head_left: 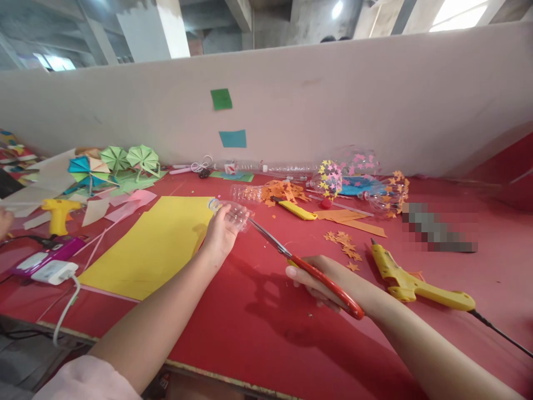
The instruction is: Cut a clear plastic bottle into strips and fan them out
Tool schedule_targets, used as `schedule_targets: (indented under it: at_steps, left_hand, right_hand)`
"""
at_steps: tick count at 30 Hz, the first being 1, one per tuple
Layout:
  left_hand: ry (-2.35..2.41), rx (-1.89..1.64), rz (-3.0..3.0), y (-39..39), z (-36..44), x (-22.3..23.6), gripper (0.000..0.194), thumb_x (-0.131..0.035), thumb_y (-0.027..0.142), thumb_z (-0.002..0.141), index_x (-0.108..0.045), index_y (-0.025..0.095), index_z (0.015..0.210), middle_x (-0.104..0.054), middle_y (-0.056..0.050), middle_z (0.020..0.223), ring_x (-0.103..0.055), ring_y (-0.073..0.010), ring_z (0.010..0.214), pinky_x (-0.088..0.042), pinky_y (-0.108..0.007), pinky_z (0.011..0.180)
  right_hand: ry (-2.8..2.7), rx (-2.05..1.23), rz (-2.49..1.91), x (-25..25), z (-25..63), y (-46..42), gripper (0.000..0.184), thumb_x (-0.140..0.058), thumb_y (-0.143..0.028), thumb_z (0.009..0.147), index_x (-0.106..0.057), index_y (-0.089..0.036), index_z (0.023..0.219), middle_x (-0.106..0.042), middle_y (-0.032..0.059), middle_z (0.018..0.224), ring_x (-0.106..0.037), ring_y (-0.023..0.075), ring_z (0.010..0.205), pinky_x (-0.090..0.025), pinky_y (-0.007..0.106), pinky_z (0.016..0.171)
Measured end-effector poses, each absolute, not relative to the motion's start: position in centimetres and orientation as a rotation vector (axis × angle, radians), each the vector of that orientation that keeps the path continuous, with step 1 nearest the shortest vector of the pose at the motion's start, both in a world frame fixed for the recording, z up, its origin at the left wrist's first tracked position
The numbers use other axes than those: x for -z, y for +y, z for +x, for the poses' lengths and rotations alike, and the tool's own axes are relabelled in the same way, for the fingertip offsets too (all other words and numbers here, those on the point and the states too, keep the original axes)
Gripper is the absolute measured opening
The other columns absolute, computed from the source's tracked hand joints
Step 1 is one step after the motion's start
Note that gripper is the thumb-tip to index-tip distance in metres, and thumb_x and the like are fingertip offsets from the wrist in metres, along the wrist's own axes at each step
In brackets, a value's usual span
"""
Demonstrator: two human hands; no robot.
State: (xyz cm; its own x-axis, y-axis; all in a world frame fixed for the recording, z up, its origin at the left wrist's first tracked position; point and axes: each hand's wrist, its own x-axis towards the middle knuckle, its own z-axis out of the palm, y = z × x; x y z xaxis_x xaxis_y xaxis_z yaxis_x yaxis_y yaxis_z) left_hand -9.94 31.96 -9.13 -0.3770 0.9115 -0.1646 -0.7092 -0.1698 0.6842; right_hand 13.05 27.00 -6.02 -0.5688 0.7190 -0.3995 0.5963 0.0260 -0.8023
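My left hand [222, 233] is closed around a clear plastic bottle top [237, 214], its neck pointing to the left. In my right hand [322, 278] is a pair of scissors [328, 282] with red handles. The scissor blades reach the cut edge of the bottle piece on its right side; whether they are biting into the plastic is too small to tell. Both hands are raised over the red table [233, 311]. Beneath my left forearm lies a sheet of yellow paper [154, 244].
A yellow glue gun [416, 280] lies at right near orange paper stars [345, 244]. Behind are a yellow utility knife [297, 210], orange scraps [287, 191] and star-covered bottle pieces [331, 178]. At left are another glue gun [58, 214], a purple power strip [50, 258] and another person's hand [5, 222].
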Motion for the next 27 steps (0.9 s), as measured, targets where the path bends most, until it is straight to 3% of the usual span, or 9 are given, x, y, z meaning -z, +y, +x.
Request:
schedule_targets:
  at_steps: [6,17,22,27]
  left_hand:
    - [0.839,-1.759,0.43,31.7,-9.2,9.4,0.001,-0.057,0.014,0.078,-0.057,0.015,0.077,-0.066,-0.003,0.073,-0.065,-0.0146,0.072,-0.053,-0.034,0.081]
    - [0.868,-1.753,0.428,31.7,-9.0,9.6,0.006,-0.06,0.015,0.076,-0.055,0.017,0.079,-0.064,-0.003,0.077,-0.064,-0.015,0.077,-0.05,-0.036,0.085]
    - [0.85,-1.769,0.447,31.9,-9.1,9.7,0.009,-0.061,0.017,0.075,-0.053,0.018,0.079,-0.064,-0.002,0.077,-0.063,-0.0145,0.076,-0.049,-0.036,0.086]
    - [0.824,-1.793,0.529,32.0,-9.4,9.7,0.013,-0.063,0.018,0.074,-0.052,0.019,0.081,-0.063,-0.001,0.075,-0.064,-0.0144,0.074,-0.05,-0.035,0.084]
  right_hand:
    - [-2.139,-1.599,-1.358,6.6,12.9,27.0,0.048,-0.056,-0.065,0.079,-0.05,-0.018,0.071,-0.041,-0.007,0.048,-0.041,0.0072,0.04,-0.033,0.018,0.041]
    - [-2.106,-1.611,-1.347,6.8,12.8,26.9,0.049,-0.058,-0.064,0.077,-0.048,-0.018,0.067,-0.042,-0.0074,0.046,-0.042,0.0065,0.039,-0.033,0.018,0.039]
    - [-2.019,-1.645,-1.405,6.5,12.1,26.6,0.049,-0.045,-0.064,0.085,-0.046,-0.019,0.066,-0.035,-0.0099,0.038,-0.037,0.0059,0.032,-0.039,0.019,0.04]
    - [-2.038,-1.572,-1.504,6.7,11.9,26.4,0.046,-0.048,-0.06,0.085,-0.044,-0.019,0.063,-0.04,-0.0076,0.04,-0.039,0.0061,0.03,-0.029,0.018,0.033]
